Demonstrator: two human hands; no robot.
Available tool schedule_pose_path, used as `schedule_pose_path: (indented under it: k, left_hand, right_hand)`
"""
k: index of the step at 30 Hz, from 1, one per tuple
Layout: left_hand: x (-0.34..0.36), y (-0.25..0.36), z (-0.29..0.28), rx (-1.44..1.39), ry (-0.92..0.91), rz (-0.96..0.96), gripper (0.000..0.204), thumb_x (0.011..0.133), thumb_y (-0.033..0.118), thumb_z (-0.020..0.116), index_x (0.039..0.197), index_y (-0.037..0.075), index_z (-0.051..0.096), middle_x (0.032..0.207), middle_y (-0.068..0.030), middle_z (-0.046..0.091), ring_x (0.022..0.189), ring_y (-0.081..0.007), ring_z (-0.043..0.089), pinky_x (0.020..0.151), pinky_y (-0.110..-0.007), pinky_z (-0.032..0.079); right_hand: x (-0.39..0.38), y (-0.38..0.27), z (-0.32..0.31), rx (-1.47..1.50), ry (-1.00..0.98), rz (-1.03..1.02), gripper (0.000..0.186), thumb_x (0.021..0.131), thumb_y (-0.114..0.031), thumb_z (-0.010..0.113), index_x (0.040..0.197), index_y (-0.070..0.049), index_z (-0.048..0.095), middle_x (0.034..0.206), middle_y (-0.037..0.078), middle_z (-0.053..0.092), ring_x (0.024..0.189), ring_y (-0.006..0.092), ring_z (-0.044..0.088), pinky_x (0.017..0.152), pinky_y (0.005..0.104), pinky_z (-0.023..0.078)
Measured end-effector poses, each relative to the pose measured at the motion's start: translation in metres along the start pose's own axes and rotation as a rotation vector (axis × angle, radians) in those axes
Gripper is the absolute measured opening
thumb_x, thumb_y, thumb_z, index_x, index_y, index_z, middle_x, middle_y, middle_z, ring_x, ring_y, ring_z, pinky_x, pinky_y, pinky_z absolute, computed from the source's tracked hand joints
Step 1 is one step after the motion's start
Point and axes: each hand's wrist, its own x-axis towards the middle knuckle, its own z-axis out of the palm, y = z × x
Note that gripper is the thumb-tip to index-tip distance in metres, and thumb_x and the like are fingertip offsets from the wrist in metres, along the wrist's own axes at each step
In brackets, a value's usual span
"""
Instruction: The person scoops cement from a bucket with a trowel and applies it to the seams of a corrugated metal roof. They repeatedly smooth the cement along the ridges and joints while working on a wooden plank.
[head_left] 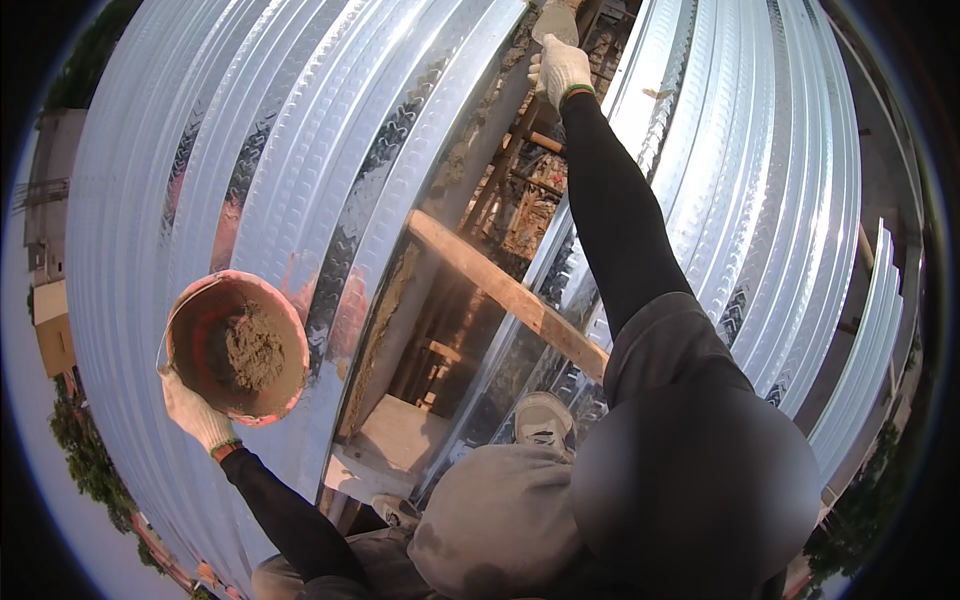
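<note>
Looking down, I have the red bucket (192, 345) over the ribbed metal sheets (290, 130), though I cannot tell whether it rests on them. Brown mortar (258, 350) lies inside it. The gloved left hand (198, 410) grips the bucket by its near left side. Far forward, the gloved right hand (563, 72), arm outstretched, is closed round a trowel (556, 22) at my upper edge. Farther out, a wooden plank (505, 288) slants across the long gap between sheets, a shoe (543, 422) nearer me.

Mortar (255, 350) sits in the bucket (192, 338), left of the plank (510, 295) between the metal sheets (780, 200).
</note>
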Motion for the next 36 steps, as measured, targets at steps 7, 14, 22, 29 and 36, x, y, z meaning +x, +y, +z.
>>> schedule_pose_path:
  k: [7,14,22,29,36]
  left_hand:
    - [-0.004,0.007,0.004,0.172,-0.047,0.121,0.049,0.121,0.04,0.057,0.118,-0.005,0.075,0.108,-0.0035,0.074,0.097,-0.0173,0.064,0.09,-0.038,0.056]
    - [-0.019,0.031,0.025,0.116,-0.021,0.039,0.047,0.122,0.039,0.055,0.118,-0.005,0.073,0.109,-0.0048,0.073,0.098,-0.0173,0.063,0.092,-0.038,0.055]
    - [0.0,0.011,0.015,0.003,-0.1,0.044,0.044,0.121,0.036,0.056,0.117,-0.004,0.073,0.108,-0.0045,0.074,0.096,-0.0153,0.064,0.088,-0.036,0.056]
    - [-0.02,0.037,0.028,0.019,-0.016,0.02,0.044,0.12,0.035,0.058,0.111,-0.004,0.077,0.1,-0.0029,0.076,0.09,-0.0126,0.064,0.084,-0.035,0.056]
    - [-0.026,0.049,0.04,0.166,-0.028,0.162,0.05,0.115,0.041,0.063,0.107,-0.006,0.076,0.083,-0.0038,0.062,0.082,-0.0156,0.052,0.078,-0.039,0.049]
  right_hand:
    - [-0.032,0.04,0.004,0.711,-0.259,0.232,0.05,0.124,-0.046,0.045,0.127,0.003,0.057,0.093,0.008,0.062,0.069,0.0197,0.059,0.058,0.0342,0.055]
    - [-0.147,0.092,0.044,0.74,-0.174,0.303,0.054,0.123,-0.052,0.048,0.126,0.0,0.062,0.089,0.006,0.063,0.067,0.0185,0.06,0.056,0.0327,0.051]
    - [-0.23,0.064,0.034,0.707,-0.212,0.482,0.048,0.123,-0.047,0.051,0.123,-0.001,0.062,0.092,0.005,0.063,0.069,0.0162,0.061,0.057,0.0299,0.052]
    - [-0.348,0.01,0.035,0.254,-0.338,0.289,0.048,0.12,-0.046,0.058,0.123,0.001,0.063,0.085,0.006,0.066,0.062,0.0151,0.063,0.054,0.0306,0.053]
    - [-0.399,-0.022,0.138,-0.972,-0.881,-0.803,0.027,0.107,-0.032,0.073,0.108,-0.004,0.074,0.092,0.016,0.078,0.079,0.0363,0.077,0.07,0.0495,0.061]
